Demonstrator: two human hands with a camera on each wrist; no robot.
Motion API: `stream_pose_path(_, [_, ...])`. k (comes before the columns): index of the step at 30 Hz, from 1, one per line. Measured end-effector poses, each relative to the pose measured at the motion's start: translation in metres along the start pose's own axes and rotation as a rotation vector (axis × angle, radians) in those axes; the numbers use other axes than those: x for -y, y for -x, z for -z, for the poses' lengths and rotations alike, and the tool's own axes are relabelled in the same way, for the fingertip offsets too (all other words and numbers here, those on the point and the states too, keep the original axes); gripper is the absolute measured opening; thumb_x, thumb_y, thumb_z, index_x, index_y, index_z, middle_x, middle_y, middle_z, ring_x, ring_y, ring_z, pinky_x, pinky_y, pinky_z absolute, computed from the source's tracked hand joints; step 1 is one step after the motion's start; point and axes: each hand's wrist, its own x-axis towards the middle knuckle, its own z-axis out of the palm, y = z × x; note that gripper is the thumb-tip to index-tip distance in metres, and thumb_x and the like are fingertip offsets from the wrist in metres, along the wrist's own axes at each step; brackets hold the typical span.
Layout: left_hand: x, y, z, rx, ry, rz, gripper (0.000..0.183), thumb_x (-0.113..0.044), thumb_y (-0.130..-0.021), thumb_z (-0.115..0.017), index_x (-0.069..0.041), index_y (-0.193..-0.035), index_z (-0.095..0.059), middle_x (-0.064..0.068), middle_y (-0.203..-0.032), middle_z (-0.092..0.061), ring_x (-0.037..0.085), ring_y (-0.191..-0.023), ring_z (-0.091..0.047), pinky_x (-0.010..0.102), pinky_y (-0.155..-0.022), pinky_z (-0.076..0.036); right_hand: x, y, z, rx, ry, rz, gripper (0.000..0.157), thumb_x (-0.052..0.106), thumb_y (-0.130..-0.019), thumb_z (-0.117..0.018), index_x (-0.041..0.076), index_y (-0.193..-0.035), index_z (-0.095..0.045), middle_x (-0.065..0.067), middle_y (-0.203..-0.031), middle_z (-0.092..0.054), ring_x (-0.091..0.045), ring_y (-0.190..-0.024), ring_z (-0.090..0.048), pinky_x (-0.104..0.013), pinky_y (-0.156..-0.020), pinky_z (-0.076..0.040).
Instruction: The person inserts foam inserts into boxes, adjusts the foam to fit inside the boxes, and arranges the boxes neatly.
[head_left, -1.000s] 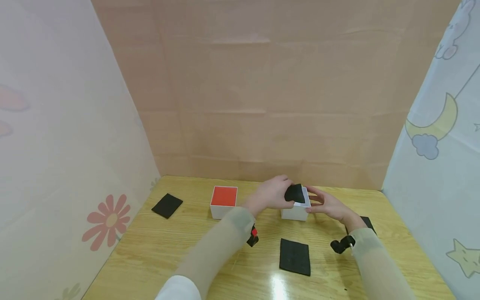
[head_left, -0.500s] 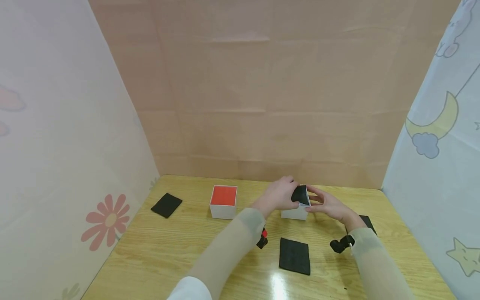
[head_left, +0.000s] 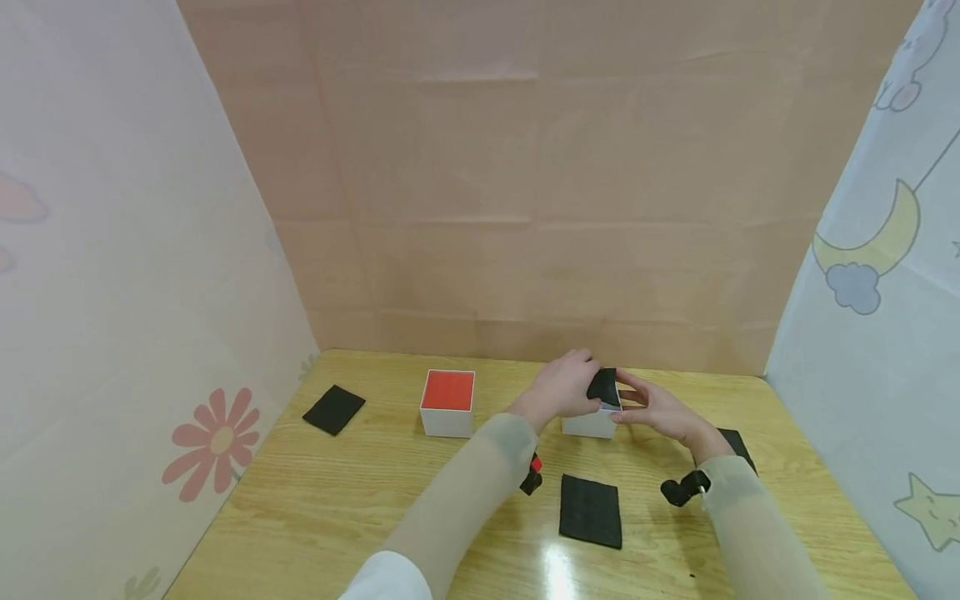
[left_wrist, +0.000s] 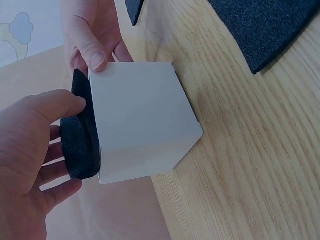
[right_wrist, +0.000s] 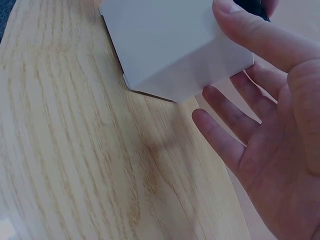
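Note:
A white box (head_left: 588,426) stands on the table in the head view. Over its top, my left hand (head_left: 558,387) pinches a bent black foam sheet (head_left: 603,387) between thumb and fingers. In the left wrist view the curved foam sheet (left_wrist: 80,142) lies at the box's opening; how deep it reaches inside is hidden. My right hand (head_left: 663,412) steadies the box from the right, thumb at the near top edge. The right wrist view has its thumb on the white box (right_wrist: 165,45) and several fingertips at the side wall.
Left of the hands stands another white box with a red top (head_left: 448,392). Flat black foam sheets lie at the far left (head_left: 333,410), in front (head_left: 590,511) and behind the right wrist (head_left: 737,448). A brown paper backdrop (head_left: 480,208) borders the table (head_left: 337,517).
My left hand has moved right with the foam sheet, which now covers more of the box's top. The right hand and the box have stayed in place.

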Motion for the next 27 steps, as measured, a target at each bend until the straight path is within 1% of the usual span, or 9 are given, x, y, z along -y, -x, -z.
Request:
stream_pose_path(6, [-0.0021,-0.0017,-0.0006,0.021,-0.014,-0.009,0.057,-0.049,-0.095,-0.079,-0.022,-0.144,-0.065,-0.006,-0.134,-0.059,0.009,-0.112,-0.054,0.023,-0.092,-0.051,0.0010,0.0004,0.0000,0.008,-0.009,-0.009,0.101,0.022,-0.101,-0.077,0.006,-0.172,-0.008,-0.024,-0.177,-0.009,-0.054,-0.155,-0.026,-0.053,-0.113,-0.047])
stream_pose_path(13, [-0.0037,-0.0011,-0.0011,0.031,0.011,0.011,0.057,-0.048,-0.097,-0.077,-0.020,-0.146,-0.064,-0.005,-0.136,-0.059,0.009,-0.113,-0.054,0.024,-0.092,-0.051,0.0000,0.0012,0.0009,0.013,-0.001,-0.003,0.099,0.023,-0.102,-0.076,0.004,-0.172,-0.009,-0.025,-0.176,-0.009,-0.055,-0.154,-0.026,-0.060,-0.114,-0.044])
stream_pose_path(19, [-0.0048,-0.0009,-0.0024,0.035,0.034,0.028,0.057,-0.047,-0.099,-0.076,-0.020,-0.147,-0.063,-0.005,-0.139,-0.059,0.009,-0.116,-0.054,0.023,-0.094,-0.050,-0.0004,0.0010,0.0012,0.004,0.013,0.001,0.098,0.023,-0.102,-0.077,0.005,-0.172,-0.011,-0.025,-0.176,-0.009,-0.055,-0.154,-0.028,-0.063,-0.114,-0.043])
stream_pose_path(24, [-0.0051,-0.0006,-0.0048,0.035,0.052,0.036,0.056,-0.046,-0.099,-0.076,-0.020,-0.147,-0.064,-0.005,-0.139,-0.059,0.009,-0.116,-0.054,0.024,-0.096,-0.050,-0.0010,-0.0001,0.0009,0.000,0.025,0.020,0.097,0.022,-0.101,-0.077,0.006,-0.172,-0.013,-0.025,-0.176,-0.012,-0.055,-0.153,-0.030,-0.060,-0.113,-0.045])
stream_pose_path(27, [-0.0041,0.0001,-0.0071,0.040,0.084,0.049,0.056,-0.046,-0.099,-0.076,-0.021,-0.148,-0.064,-0.004,-0.142,-0.058,0.010,-0.119,-0.055,0.025,-0.099,-0.050,-0.0019,-0.0004,0.0012,-0.001,0.032,0.026,0.097,0.022,-0.101,-0.077,0.005,-0.172,-0.013,-0.025,-0.176,-0.012,-0.055,-0.152,-0.031,-0.058,-0.112,-0.047])
